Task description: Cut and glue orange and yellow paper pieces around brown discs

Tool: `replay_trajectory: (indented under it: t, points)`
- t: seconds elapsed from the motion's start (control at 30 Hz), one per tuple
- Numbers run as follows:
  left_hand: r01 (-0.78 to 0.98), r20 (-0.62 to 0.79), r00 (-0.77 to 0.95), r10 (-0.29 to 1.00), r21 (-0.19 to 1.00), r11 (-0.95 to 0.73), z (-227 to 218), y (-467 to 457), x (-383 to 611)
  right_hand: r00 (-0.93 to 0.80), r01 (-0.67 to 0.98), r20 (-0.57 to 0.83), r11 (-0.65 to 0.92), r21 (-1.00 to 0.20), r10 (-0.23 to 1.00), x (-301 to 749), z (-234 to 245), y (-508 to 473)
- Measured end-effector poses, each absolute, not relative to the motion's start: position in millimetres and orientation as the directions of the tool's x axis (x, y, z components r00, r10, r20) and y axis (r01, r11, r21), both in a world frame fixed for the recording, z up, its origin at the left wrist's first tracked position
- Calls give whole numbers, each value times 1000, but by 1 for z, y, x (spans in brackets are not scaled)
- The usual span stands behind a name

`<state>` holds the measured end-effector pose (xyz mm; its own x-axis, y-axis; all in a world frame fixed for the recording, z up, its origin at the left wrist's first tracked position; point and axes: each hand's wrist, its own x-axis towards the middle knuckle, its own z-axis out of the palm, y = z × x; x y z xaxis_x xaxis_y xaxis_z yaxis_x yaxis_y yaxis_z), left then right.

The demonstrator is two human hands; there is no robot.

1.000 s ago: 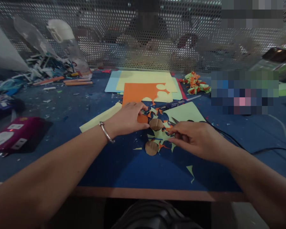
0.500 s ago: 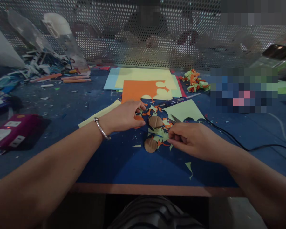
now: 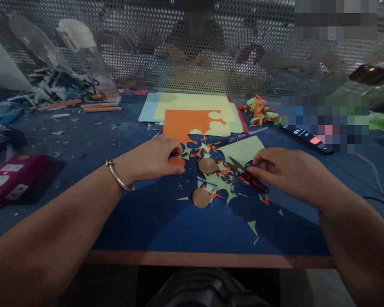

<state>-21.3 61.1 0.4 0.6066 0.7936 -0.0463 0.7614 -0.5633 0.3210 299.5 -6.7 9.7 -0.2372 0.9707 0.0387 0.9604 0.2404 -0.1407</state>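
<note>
My left hand (image 3: 152, 158) is pinching an orange paper circle (image 3: 176, 162) between thumb and fingers, left of the scraps. My right hand (image 3: 280, 170) has its fingers closed at the right edge of a light green paper sheet (image 3: 243, 148) with round cut-outs; the fingertips partly cover that edge. Just beside its thumb, scissors (image 3: 251, 178) with dark red handles lie on the table, blades pointing up-left. Between my hands are two round brown discs, an upper disc (image 3: 208, 165) and a lower disc (image 3: 201, 198), among orange and green paper scraps (image 3: 224, 181).
An orange sheet (image 3: 182, 121) with round cut-outs lies over yellow paper (image 3: 195, 102). Folded paper pieces (image 3: 260, 113) and a phone (image 3: 307, 138) are at the back right. On the left are a purple box (image 3: 19, 177), glue sticks (image 3: 101, 109) and a bottle (image 3: 96, 64).
My right hand has come off the scissors and moved right to the green sheet, leaving the scissors uncovered. My left hand has shifted slightly left with the orange circle.
</note>
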Motion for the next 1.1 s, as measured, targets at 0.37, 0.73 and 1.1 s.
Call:
replay_trajectory:
  t: [0.37,0.73,1.1]
  points:
    - [760,-89,604,792,361,-540,-1,67,-30,-239,957,-85,220,-192,967,292,9,-10]
    - [785,-163,583,796,368,-499,12,60,-24,-334,901,32,330,-281,942,277,6,-14]
    - [-41,-126,408,904,987,156,0,35,17,-545,749,423,647,-142,724,245,13,-22]
